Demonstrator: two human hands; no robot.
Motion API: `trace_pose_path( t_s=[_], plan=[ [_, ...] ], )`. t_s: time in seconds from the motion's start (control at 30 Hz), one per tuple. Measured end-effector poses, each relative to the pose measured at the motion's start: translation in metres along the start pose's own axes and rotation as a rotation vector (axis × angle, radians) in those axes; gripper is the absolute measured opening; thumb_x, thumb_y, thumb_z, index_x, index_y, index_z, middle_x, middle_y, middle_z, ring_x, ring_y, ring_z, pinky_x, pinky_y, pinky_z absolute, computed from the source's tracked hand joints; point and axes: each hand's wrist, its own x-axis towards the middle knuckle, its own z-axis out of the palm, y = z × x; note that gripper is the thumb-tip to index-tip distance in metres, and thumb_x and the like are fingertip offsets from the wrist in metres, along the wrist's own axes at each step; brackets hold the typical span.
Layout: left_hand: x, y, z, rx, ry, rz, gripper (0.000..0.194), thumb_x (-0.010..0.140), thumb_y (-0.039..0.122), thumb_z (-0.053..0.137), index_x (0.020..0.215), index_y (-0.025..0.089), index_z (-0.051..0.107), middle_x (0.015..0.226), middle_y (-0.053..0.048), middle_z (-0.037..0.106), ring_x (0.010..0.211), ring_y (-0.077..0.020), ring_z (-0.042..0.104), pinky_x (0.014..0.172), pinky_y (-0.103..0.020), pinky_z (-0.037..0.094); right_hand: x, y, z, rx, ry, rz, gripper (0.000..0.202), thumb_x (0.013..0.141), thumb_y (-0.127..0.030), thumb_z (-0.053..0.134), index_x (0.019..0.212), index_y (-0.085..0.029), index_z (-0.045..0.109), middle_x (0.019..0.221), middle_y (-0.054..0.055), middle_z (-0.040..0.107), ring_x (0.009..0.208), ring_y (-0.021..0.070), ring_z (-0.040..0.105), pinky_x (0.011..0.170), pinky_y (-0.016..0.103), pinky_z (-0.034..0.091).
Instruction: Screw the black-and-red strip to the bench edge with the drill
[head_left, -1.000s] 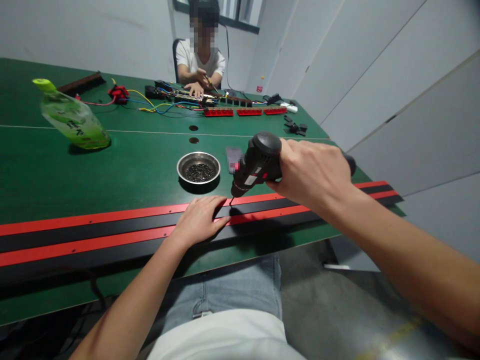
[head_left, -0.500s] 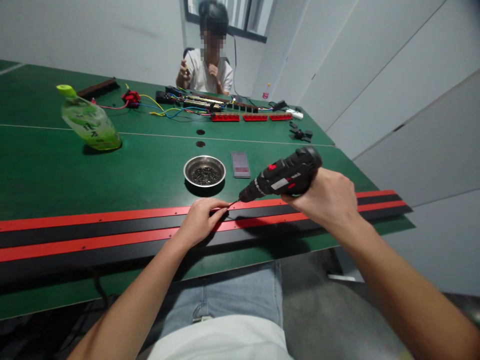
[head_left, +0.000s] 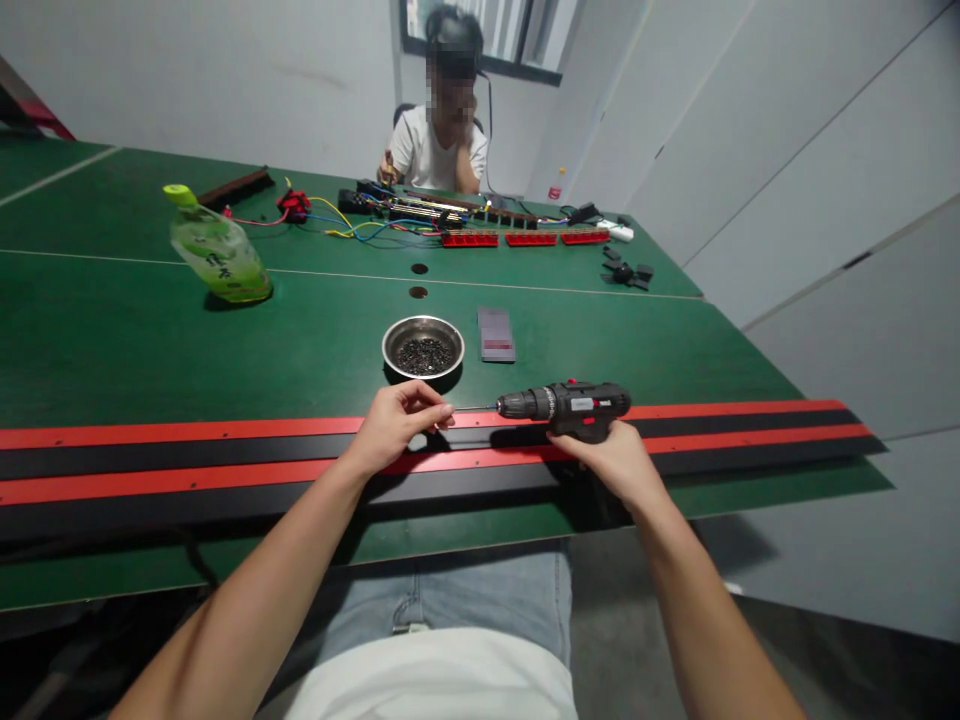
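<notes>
My right hand (head_left: 616,458) is wrapped round the grip of a black power drill (head_left: 562,402), which lies level with its thin bit pointing left. At the bit's tip, my left hand (head_left: 405,420) is closed, thumb and fingers pinched together; whatever they hold is too small to name. Both hands are over two long red and black strips (head_left: 262,472) lying side by side along the table's near edge. Small dark screws or holes dot the red bands. Just beyond my left hand stands a metal bowl (head_left: 423,348) of small dark screws.
A grey box (head_left: 496,335) lies right of the bowl. A green bottle (head_left: 221,255) stands at the left. Wires, red parts (head_left: 469,240) and a black bladed part (head_left: 627,272) lie farther back. A person (head_left: 442,140) sits across the green table (head_left: 315,340).
The drill has swung from a downward slant over the strip to level, its tip now at my left fingertips. My right hand has lowered. The camera view has shifted slightly.
</notes>
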Motion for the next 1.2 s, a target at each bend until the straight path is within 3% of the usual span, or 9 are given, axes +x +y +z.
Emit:
trace_pose_path(
  t_s=[0.13,0.23,0.33,0.47,0.67,0.9,1.03,1.1,1.2],
  plan=[
    [-0.002,0.006,-0.004,0.050,-0.032,-0.019,0.037,0.078,0.051,0.090,0.082,0.017,0.076,0.073,-0.007,0.079,0.066,-0.0195,0.073,0.068,-0.033,0.060,0.006,0.007,-0.001,0.056,-0.137,0.052,0.044,0.072,-0.052,0.091,0.094,-0.015,0.080,0.088,0.010,0.080,0.082,0.0284,0.073,0.072,0.037,0.054],
    [-0.006,0.005,-0.011,0.071,0.006,-0.030,0.037,0.076,0.051,0.092,0.081,0.017,0.080,0.071,-0.006,0.078,0.065,-0.0183,0.071,0.068,-0.032,0.059,0.013,0.006,-0.003,0.107,-0.222,0.078,0.048,0.069,-0.051,0.093,0.097,-0.014,0.079,0.087,0.008,0.079,0.076,0.0241,0.069,0.064,0.032,0.051],
    [-0.009,0.002,-0.016,0.040,0.072,-0.054,0.036,0.076,0.050,0.093,0.089,0.018,0.084,0.078,-0.007,0.081,0.070,-0.0186,0.074,0.071,-0.031,0.060,0.021,0.004,-0.003,0.124,-0.310,0.078,0.049,0.069,-0.047,0.094,0.102,-0.014,0.080,0.089,0.007,0.079,0.073,0.0198,0.066,0.061,0.028,0.048],
    [-0.011,0.000,-0.017,-0.018,0.052,-0.068,0.038,0.076,0.047,0.095,0.102,0.020,0.087,0.093,-0.009,0.084,0.081,-0.0203,0.078,0.081,-0.033,0.063,0.029,0.002,-0.004,0.096,-0.450,0.101,0.047,0.072,-0.046,0.095,0.104,-0.015,0.079,0.088,0.005,0.078,0.068,0.0161,0.062,0.057,0.026,0.047],
    [-0.012,0.001,-0.016,-0.039,0.030,-0.044,0.039,0.075,0.047,0.095,0.099,0.017,0.087,0.091,-0.012,0.084,0.086,-0.0256,0.079,0.084,-0.038,0.064,0.030,-0.006,-0.006,0.097,-0.461,0.159,0.041,0.073,-0.044,0.095,0.096,-0.014,0.078,0.082,0.005,0.077,0.065,0.0154,0.061,0.056,0.026,0.046],
    [-0.012,0.002,-0.015,-0.056,0.010,-0.008,0.036,0.074,0.045,0.095,0.093,0.017,0.083,0.084,-0.010,0.082,0.080,-0.0231,0.078,0.078,-0.033,0.063,0.032,-0.011,-0.014,0.136,-0.492,0.193,0.044,0.071,-0.049,0.097,0.093,-0.016,0.076,0.082,0.005,0.076,0.064,0.0149,0.060,0.054,0.026,0.046],
    [-0.010,-0.001,-0.014,-0.105,0.012,-0.026,0.038,0.075,0.046,0.095,0.094,0.017,0.080,0.087,-0.011,0.082,0.083,-0.0236,0.079,0.079,-0.034,0.063,0.033,-0.006,-0.021,0.187,-0.533,0.215,0.047,0.070,-0.053,0.097,0.081,-0.016,0.071,0.068,0.003,0.069,0.060,0.0148,0.059,0.052,0.026,0.047],
    [-0.009,-0.003,-0.014,-0.123,0.024,-0.024,0.037,0.076,0.045,0.095,0.093,0.017,0.079,0.086,-0.010,0.082,0.081,-0.0231,0.078,0.078,-0.034,0.062,0.030,-0.002,-0.023,0.257,-0.568,0.235,0.048,0.071,-0.054,0.096,0.078,-0.016,0.069,0.065,0.002,0.066,0.058,0.0145,0.060,0.053,0.026,0.049],
    [-0.006,-0.008,-0.016,-0.164,0.033,-0.016,0.032,0.077,0.042,0.095,0.090,0.017,0.078,0.081,-0.007,0.078,0.077,-0.0201,0.075,0.075,-0.032,0.061,0.021,0.004,-0.021,0.478,-0.590,0.278,0.045,0.073,-0.049,0.097,0.089,-0.015,0.071,0.073,0.002,0.070,0.059,0.0130,0.064,0.057,0.025,0.056]
  ],
)
